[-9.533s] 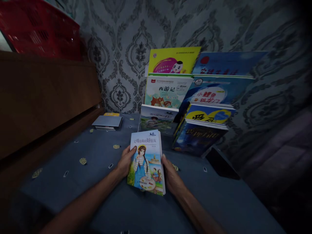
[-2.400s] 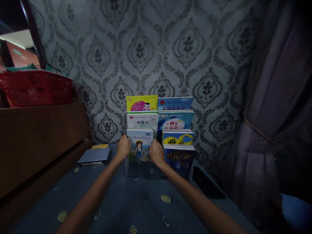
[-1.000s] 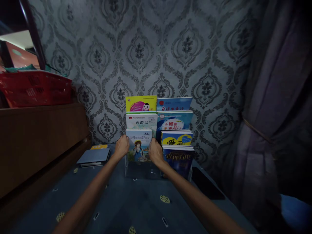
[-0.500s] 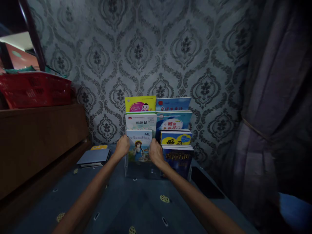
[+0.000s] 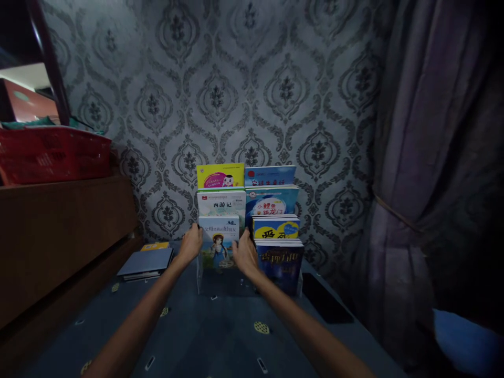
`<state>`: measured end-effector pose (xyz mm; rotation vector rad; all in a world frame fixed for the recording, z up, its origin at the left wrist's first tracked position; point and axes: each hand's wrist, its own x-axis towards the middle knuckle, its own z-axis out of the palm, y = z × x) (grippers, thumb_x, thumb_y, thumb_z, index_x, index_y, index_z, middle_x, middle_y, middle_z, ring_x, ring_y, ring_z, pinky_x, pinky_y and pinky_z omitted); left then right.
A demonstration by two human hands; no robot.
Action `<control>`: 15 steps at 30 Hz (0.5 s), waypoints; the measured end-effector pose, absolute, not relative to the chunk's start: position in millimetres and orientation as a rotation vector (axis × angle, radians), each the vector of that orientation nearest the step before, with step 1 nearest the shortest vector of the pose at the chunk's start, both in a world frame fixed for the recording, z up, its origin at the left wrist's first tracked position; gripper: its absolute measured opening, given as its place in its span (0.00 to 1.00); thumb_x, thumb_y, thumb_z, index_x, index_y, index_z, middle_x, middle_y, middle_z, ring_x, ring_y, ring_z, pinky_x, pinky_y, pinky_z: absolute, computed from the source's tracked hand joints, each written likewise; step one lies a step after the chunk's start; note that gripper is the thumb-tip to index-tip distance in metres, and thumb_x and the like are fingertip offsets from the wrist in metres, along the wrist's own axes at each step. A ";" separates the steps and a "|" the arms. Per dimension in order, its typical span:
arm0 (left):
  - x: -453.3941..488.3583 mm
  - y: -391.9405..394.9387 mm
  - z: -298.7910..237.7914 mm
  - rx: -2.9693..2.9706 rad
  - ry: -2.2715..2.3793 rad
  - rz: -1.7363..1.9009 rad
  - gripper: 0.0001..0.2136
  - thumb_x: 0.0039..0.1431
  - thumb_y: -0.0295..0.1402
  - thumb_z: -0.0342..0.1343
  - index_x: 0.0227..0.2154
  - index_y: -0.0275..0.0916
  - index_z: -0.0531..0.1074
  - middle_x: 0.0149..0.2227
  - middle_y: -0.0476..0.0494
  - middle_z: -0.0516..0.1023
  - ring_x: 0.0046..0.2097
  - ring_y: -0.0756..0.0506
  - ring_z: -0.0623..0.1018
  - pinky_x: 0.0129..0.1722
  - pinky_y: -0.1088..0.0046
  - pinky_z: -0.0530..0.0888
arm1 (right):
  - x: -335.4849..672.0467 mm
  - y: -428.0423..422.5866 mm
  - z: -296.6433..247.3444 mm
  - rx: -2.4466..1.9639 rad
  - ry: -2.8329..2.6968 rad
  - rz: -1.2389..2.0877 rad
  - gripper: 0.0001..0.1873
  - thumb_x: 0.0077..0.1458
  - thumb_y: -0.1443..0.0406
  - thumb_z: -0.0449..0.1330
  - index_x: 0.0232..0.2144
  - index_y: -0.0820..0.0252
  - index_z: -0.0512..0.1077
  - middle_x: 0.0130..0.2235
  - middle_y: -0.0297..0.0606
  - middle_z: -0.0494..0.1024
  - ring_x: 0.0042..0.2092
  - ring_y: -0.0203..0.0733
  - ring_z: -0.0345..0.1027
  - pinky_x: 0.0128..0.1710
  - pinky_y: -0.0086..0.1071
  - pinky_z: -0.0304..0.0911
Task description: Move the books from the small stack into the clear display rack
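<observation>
A picture book (image 5: 218,252) with a girl on its pale blue cover stands upright in the front left slot of a clear stand (image 5: 226,286). My left hand (image 5: 191,243) is at its left edge, fingers curled against it. At the right edge is my right hand (image 5: 246,253), its thumb over the cover and a finger held apart from it. Behind that book rise a white book (image 5: 222,205) and a yellow book (image 5: 220,173). The stand's right column holds a dark blue book (image 5: 280,265), a yellow-and-blue book (image 5: 275,229) and blue books (image 5: 289,199).
A grey-covered stack (image 5: 145,261) lies on the patterned cloth to the left, with something yellow behind it. A flat black object (image 5: 326,300) lies right of the stand. A red basket (image 5: 55,155) sits on a wooden ledge (image 5: 66,220). A curtain (image 5: 409,210) hangs at right.
The view has shifted slightly, so the stand appears lower and further left. My right hand's finger has spread away from the book's edge. My left hand stays at the left edge.
</observation>
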<state>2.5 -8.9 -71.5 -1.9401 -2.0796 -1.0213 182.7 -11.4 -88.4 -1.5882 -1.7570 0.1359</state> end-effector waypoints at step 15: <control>-9.9 7.3 -72.4 -2.010 -1.756 -1.474 0.10 0.64 0.36 0.45 0.42 0.38 0.68 0.42 0.37 0.75 0.47 0.39 0.75 0.47 0.62 0.70 | 188.6 -3.8 -91.4 -1.556 -1.730 0.320 0.29 0.60 0.68 0.49 0.62 0.73 0.53 0.56 0.54 0.72 0.56 0.49 0.68 0.52 0.33 0.61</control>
